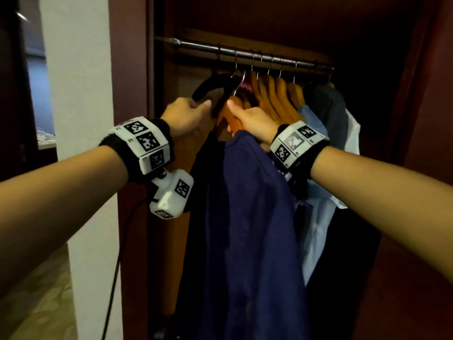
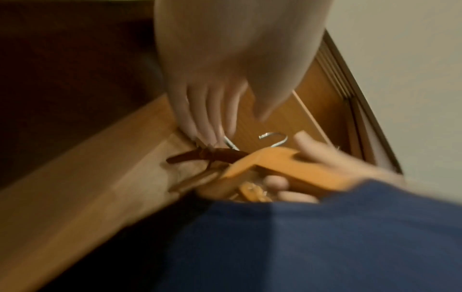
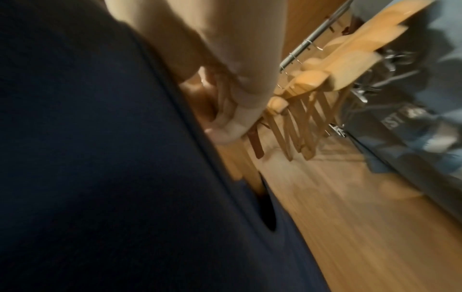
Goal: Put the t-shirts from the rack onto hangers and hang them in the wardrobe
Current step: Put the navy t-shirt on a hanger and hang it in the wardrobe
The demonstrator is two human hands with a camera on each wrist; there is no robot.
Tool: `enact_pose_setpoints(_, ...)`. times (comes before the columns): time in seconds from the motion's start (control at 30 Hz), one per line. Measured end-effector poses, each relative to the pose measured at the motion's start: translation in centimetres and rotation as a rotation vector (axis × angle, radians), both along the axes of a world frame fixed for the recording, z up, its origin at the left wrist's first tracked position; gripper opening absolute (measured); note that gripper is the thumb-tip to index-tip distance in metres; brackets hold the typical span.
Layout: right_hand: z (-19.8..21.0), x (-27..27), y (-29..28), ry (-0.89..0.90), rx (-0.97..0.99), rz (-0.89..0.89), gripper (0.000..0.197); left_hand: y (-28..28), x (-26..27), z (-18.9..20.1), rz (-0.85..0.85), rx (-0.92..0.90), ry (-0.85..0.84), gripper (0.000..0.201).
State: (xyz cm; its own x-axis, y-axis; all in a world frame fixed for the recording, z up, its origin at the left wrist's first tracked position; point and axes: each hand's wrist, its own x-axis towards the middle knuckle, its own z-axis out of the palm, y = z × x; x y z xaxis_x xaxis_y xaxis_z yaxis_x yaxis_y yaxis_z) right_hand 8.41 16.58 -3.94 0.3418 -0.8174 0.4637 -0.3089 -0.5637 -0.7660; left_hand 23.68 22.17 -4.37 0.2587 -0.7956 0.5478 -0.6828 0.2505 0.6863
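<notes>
Wardrobe (image 1: 130, 69) stands open, its metal rail (image 1: 245, 54) carrying a row of bare wooden hangers (image 1: 277, 99) toward the middle, a black padded hanger (image 1: 215, 85) at the left end, and grey, pale blue and white garments (image 1: 328, 111) bunched at the right. Below the rail, a navy t-shirt (image 1: 247, 217) hangs on a wooden hanger (image 1: 232, 116) whose hook is off the rail, just under it.

Right hand (image 1: 252, 121) is closed around that hanger's neck, thumb on top and fingers curled beneath, so the shirt's weight hangs from it. Left hand (image 1: 188, 116) reaches to the black padded hanger, its fingers touching the curved shoulder; whether they wrap it the head view does not show.

Left wrist view, blurred, shows the left fingers (image 2: 207, 118) straight and close together, tips against a dark brown hanger arm, and the free silver hook (image 2: 275, 139) of the held hanger. Right wrist view adds the spread lower bars of the bare hangers and white lettering on a grey garment, too smeared to read.
</notes>
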Motion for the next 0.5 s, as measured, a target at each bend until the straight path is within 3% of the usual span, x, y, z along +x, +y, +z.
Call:
enact_pose_setpoints(0.13,1.7,1.5,-1.5,0.033,-0.074,-0.078,0.055,1.7,-1.7,-0.3,-0.206,0.302,0.039,0.055)
enact_pose_setpoints(0.23,2.2,2.9,-3.9,0.021,-0.1,-0.075,0.083,2.0,-2.3,0.0,-0.226,0.393,-0.007,0.059)
enact_pose_setpoints(0.33,2.3,4.2,-7.4,-0.067,-0.044,-0.037,0.118,2.2,-2.8,0.4,-0.18,0.379,0.031,0.027)
enact_pose_setpoints(0.4,2.7,4.5,-5.7,-0.052,-0.028,-0.038,0.109,2.2,-3.1,0.6,-0.115,0.297,0.044,0.008)
enact_pose_setpoints(0.5,3.6,4.5,-4.1,-0.063,-0.064,0.079,0.053,1.2,-3.1,0.3,-0.052,0.167,0.061,0.017)
